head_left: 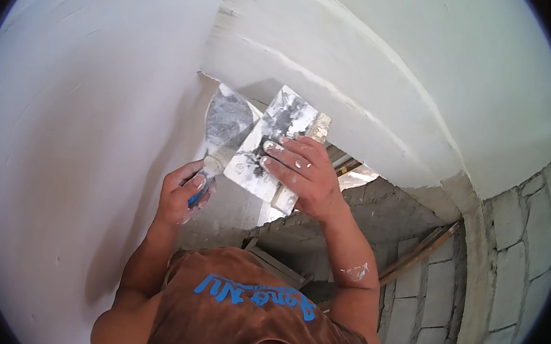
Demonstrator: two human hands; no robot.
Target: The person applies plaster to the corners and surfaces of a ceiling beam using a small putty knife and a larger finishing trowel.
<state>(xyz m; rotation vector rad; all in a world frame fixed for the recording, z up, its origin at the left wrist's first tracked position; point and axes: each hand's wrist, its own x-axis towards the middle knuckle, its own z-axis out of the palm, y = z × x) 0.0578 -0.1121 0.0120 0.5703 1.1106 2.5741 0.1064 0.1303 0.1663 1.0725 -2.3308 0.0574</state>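
Note:
My left hand [180,193] is wrapped round the blue handle of a putty knife [228,120], its broad blade pointing up and smeared with grey-white plaster. In my right hand [307,174] is a wide rectangular plastering blade [290,112] with a plaster-caked back edge [319,129]. The fingers, spotted with white, lie across its face, while the thumb is hidden behind it. The two blades overlap or meet in front of my chest; whether they touch I cannot tell.
A smooth white wall [76,156] rises close on the left. Above is a plastered beam [342,67] with a raised ridge. Bare block wall [420,306] stands at lower right, with wooden sticks [421,253] leaning there. Behind the hands is an opening with a rough edge [370,202].

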